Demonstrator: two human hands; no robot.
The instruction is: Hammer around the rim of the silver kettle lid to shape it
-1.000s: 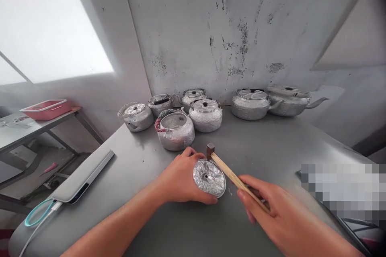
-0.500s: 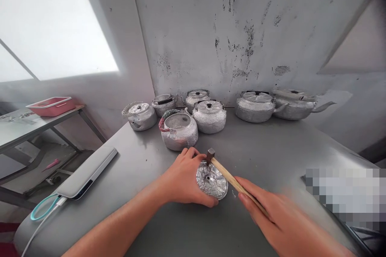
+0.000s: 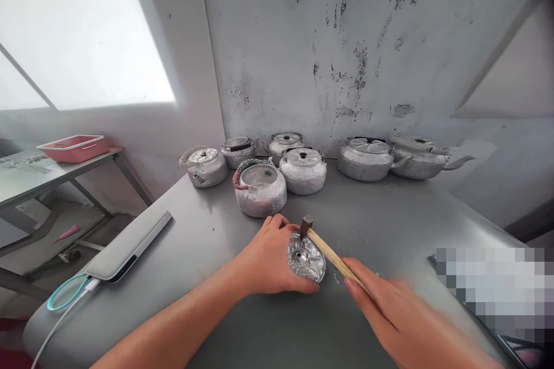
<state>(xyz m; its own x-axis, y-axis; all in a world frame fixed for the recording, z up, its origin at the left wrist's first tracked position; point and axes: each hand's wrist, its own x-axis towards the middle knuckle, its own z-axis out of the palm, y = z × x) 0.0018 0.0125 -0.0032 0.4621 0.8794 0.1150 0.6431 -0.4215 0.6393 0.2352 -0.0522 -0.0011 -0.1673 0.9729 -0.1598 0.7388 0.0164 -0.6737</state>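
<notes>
My left hand (image 3: 274, 259) grips a round, crinkled silver kettle lid (image 3: 310, 262) by its edge, thumb at the near side and fingers round the far side. A small hole shows in the lid's centre. In my right hand (image 3: 381, 300) is a hammer (image 3: 331, 252) with a pale wooden handle. Its dark metal head lies at the lid's upper edge; whether it touches there I cannot tell. Just beyond my left hand stands a lidless kettle (image 3: 261, 199) with a red and green wrapped handle.
Several more silver kettles (image 3: 366, 164) line the back of the grey table (image 3: 242, 334), near a stained wall. A white power bank (image 3: 130, 245) with a cable lies at left. A pink basket (image 3: 75, 150) rests on a side table. A blurred-out flat object (image 3: 493, 294) is at right.
The lid has tilted more on its edge in my left hand. The hammer stays close to its upper edge. The whole view has shifted slightly.
</notes>
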